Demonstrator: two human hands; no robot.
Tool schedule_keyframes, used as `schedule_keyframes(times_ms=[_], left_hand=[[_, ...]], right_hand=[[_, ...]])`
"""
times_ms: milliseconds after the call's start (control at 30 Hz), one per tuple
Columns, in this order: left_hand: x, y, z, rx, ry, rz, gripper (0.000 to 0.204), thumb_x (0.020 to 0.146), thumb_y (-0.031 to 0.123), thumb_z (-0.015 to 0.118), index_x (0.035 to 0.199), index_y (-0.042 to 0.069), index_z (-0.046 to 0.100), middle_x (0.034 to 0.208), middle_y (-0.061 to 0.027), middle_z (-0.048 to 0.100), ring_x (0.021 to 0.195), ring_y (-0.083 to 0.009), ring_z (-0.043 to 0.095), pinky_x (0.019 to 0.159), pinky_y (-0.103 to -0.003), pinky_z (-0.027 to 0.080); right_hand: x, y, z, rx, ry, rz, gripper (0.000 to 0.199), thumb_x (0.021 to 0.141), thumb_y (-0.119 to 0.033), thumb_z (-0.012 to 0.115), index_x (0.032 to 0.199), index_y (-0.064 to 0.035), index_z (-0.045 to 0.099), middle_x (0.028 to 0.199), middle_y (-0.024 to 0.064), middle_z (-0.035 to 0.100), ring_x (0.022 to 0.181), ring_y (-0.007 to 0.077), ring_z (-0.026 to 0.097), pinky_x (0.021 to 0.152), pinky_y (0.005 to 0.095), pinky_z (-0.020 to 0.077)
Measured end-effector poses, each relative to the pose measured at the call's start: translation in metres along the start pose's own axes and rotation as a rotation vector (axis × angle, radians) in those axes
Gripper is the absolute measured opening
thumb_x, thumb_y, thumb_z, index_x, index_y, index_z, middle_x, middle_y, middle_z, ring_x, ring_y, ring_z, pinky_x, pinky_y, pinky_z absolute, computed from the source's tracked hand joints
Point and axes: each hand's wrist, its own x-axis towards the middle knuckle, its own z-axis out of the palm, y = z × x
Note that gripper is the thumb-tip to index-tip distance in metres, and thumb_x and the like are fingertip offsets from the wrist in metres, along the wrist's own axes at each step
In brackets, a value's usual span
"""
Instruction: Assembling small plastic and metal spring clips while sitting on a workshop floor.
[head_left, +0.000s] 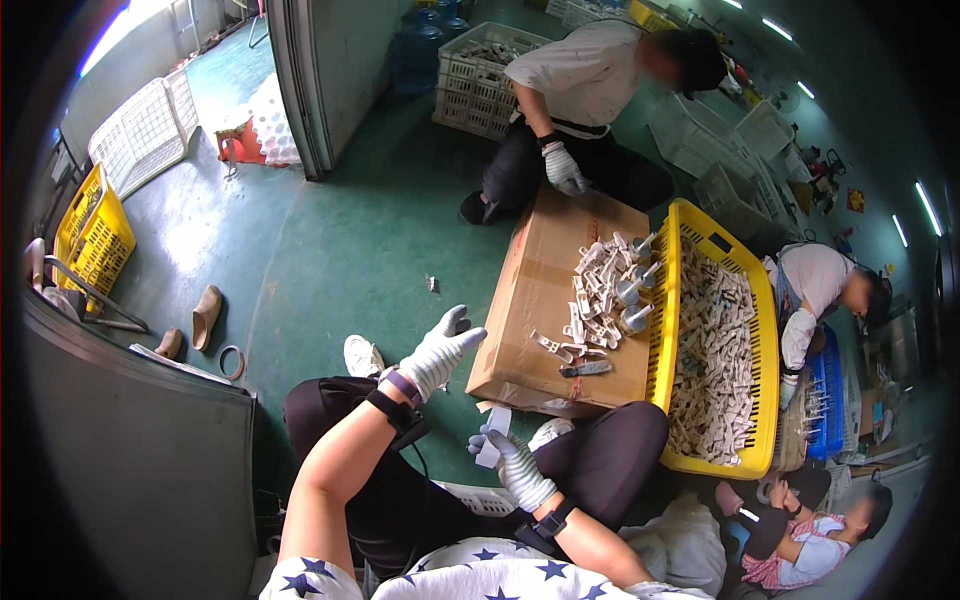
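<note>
My left hand point(440, 353), in a grey-striped white glove, is held beside the near left corner of a cardboard box point(518, 318). Its fingers are apart and nothing is in them. My right hand point(518, 470), gloved alike, is closed on a pale flat strip point(497, 424) in front of the box's near side. What kind of strip it is, I cannot tell. On the box lies a pile of whitish clip-shaped parts point(598, 285), with several metal pieces with round discs and stems point(634, 319) along its right side. A dark grey narrow tool point(586, 369) rests near them.
Right of the box stands a yellow basket point(662, 345) full of similar clip-shaped parts point(712, 350). A co-worker point(590, 95) sits across the box, one gloved hand at its far edge. Two more people are at the right. Shoes point(206, 318) and a tape roll point(232, 362) lie left.
</note>
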Motion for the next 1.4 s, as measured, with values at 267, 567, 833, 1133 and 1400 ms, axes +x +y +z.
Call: schedule_keyframes(times_ms=[267,567,833,1133,1400], left_hand=[[-0.002,0.003,-0.001,0.008,-0.002,-0.007,0.082,0.086,0.034,0.071,0.147,0.001,0.028,0.143,-0.0224,0.043,0.135,-0.029,0.039,0.11,-0.036,0.032],[-0.001,0.001,-0.001,0.019,-0.002,0.0,0.083,0.086,0.034,0.071,0.147,0.0,0.028,0.143,-0.023,0.043,0.134,-0.0295,0.04,0.11,-0.036,0.033],[-0.002,-0.002,-0.004,0.004,-0.001,-0.002,0.083,0.085,0.034,0.072,0.147,0.0,0.028,0.143,-0.023,0.043,0.134,-0.0293,0.04,0.11,-0.036,0.032],[-0.003,-0.003,-0.003,-0.019,-0.007,-0.001,0.083,0.085,0.033,0.073,0.147,0.001,0.029,0.142,-0.021,0.044,0.134,-0.0278,0.04,0.11,-0.035,0.031],[-0.005,0.002,-0.002,-0.03,-0.01,-0.007,0.083,0.085,0.033,0.073,0.148,0.002,0.028,0.143,-0.0198,0.043,0.135,-0.027,0.039,0.11,-0.035,0.031]], right_hand=[[0.005,0.004,-0.003,-0.015,0.008,-0.004,0.032,0.087,-0.03,0.07,0.106,-0.0045,0.065,0.092,0.0119,0.07,0.085,0.0226,0.067,0.085,0.0355,0.0517],[0.006,0.005,-0.005,-0.01,-0.003,0.002,0.032,0.087,-0.029,0.07,0.106,-0.0044,0.064,0.092,0.0119,0.069,0.086,0.0231,0.067,0.084,0.0358,0.0518],[0.006,0.003,-0.001,-0.001,0.013,-0.045,0.032,0.087,-0.028,0.07,0.107,-0.0034,0.063,0.092,0.0123,0.069,0.087,0.0238,0.067,0.085,0.0363,0.0517],[0.006,0.004,-0.005,-0.022,0.023,-0.039,0.031,0.087,-0.028,0.069,0.106,-0.0042,0.063,0.093,0.0127,0.069,0.086,0.0239,0.067,0.085,0.0365,0.0514],[0.01,0.007,-0.01,-0.014,0.014,-0.049,0.03,0.087,-0.027,0.069,0.106,-0.0045,0.063,0.092,0.0124,0.069,0.086,0.024,0.067,0.084,0.0365,0.0519]])
